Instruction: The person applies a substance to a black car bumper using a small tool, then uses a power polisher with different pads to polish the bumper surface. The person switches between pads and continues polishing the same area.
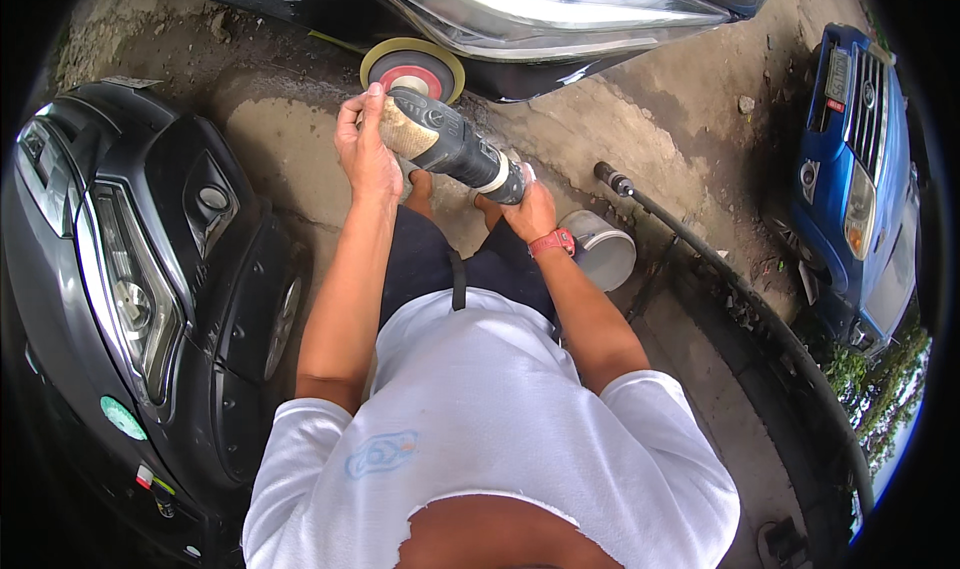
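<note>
A black polisher (460,153) with a beige cover over its head end slants across the space in front of me. Its round pad (452,61), yellow-rimmed with a red middle, is up against or very near the dark bumper below the car headlight (560,9); I cannot tell if it touches. My left hand (368,156) grips the covered head end, thumb pointing up toward the pad. Around the rear end of the body, my right hand (530,212) is closed, a red watch (553,242) on its wrist.
A black car (125,269) stands close on my left, and a blue vehicle (850,169) is at the far right. Beside my right forearm is a pale bucket (604,253). A long dark pole (700,249) runs along the right side. Rough, stained concrete lies underfoot.
</note>
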Tool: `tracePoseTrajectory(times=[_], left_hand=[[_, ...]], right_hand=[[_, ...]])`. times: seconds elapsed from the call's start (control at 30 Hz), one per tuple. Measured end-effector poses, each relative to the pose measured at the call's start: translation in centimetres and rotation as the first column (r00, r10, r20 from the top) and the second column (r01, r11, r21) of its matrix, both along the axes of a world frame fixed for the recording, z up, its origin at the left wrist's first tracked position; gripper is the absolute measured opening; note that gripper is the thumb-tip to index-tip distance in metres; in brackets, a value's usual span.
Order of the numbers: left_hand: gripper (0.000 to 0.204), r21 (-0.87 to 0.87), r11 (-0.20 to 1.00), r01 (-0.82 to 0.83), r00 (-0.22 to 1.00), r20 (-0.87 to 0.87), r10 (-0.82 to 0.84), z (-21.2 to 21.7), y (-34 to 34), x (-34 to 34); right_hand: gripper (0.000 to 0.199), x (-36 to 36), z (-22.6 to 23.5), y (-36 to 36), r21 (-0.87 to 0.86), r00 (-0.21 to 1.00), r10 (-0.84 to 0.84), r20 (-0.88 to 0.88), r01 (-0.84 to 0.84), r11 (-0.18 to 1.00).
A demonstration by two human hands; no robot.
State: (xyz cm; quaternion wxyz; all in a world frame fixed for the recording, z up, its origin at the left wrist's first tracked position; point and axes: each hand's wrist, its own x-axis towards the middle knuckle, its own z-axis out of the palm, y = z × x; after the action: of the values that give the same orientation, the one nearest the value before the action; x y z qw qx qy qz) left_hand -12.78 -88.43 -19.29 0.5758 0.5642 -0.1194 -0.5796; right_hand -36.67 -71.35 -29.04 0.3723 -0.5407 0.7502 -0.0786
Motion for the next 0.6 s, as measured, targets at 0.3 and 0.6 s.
tracePoseTrajectory(times=[0.3, 0.6], left_hand=[[0.037, -0.066, 0.983, 0.171, 0.977, 0.144, -0.161, 2.7, 4.8, -13.5], [0.05, -0.055, 0.986, 0.157, 0.963, 0.228, -0.141, 1.9, 5.9, -25.7]], right_hand=[[0.06, -13.6, -0.1, 2.8, -0.061, 0.956, 0.002, 0.294, 0.017, 0.998], [0.058, -27.4, -3.3, 0.1, -0.043, 0.941, 0.079, 0.329, -0.069, 0.997]])
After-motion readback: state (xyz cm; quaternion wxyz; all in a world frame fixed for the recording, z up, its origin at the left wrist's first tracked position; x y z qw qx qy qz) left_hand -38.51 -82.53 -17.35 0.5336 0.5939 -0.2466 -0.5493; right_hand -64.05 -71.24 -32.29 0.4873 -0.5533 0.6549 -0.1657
